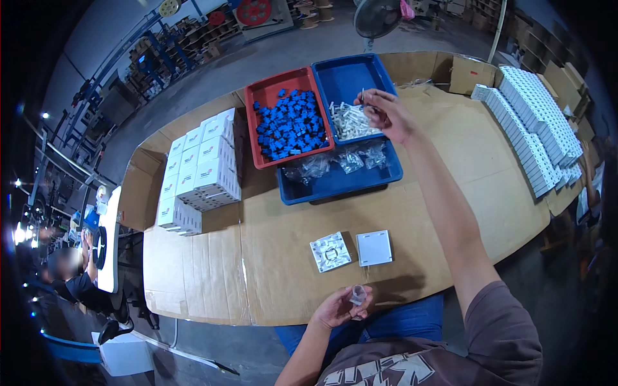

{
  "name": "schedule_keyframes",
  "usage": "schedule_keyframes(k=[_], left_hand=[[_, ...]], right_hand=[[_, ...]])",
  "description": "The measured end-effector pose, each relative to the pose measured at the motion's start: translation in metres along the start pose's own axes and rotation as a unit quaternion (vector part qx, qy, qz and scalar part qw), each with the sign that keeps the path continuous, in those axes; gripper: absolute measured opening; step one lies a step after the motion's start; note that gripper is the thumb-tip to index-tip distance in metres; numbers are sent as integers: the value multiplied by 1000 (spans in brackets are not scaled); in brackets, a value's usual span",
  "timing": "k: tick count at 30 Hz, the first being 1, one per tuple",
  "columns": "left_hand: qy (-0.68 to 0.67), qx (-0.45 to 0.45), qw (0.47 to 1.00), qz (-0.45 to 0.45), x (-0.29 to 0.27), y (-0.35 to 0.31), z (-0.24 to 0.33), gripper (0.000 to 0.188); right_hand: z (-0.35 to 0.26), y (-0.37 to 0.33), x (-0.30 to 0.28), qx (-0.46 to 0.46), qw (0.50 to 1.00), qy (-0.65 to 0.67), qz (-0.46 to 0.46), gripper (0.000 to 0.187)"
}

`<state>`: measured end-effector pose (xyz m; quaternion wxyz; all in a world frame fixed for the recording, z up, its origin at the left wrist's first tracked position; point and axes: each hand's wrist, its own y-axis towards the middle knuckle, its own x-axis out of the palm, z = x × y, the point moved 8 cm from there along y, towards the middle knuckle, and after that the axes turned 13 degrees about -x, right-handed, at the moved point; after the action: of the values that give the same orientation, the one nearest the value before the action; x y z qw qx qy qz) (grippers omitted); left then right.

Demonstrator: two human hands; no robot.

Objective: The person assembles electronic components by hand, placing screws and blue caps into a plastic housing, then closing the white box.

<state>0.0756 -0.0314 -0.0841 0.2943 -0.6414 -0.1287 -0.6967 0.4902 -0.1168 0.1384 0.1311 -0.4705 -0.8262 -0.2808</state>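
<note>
My right hand reaches out over the blue tray and pinches a small thin metal piece between its fingertips, above a pile of white plastic parts. My left hand stays close to my body at the table's near edge, closed on a small clear plastic bag. On the cardboard-covered table in front of me lie two white square plates: one face down showing its ribs, one smooth. Small clear bags lie in the blue tray.
A red tray full of small blue parts sits left of the blue tray. White boxes are stacked at the left and in long rows at the right. Another person sits far left. A fan stands beyond the table.
</note>
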Motion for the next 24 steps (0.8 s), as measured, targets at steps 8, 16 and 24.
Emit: schedule_keyframes(k=[8,16,24], left_hand=[[-41,32,999,-4,-14,-6,-11,64],[-48,104,988,106,-9,-4,9,58],[-59,132,974,176,34,-6,19,53]], right_hand=[[11,-128,25,62,995,-71,-39,16],[81,-297,13,205,962,-161,80,12],[70,-331,52,175,959,-218,54,12]])
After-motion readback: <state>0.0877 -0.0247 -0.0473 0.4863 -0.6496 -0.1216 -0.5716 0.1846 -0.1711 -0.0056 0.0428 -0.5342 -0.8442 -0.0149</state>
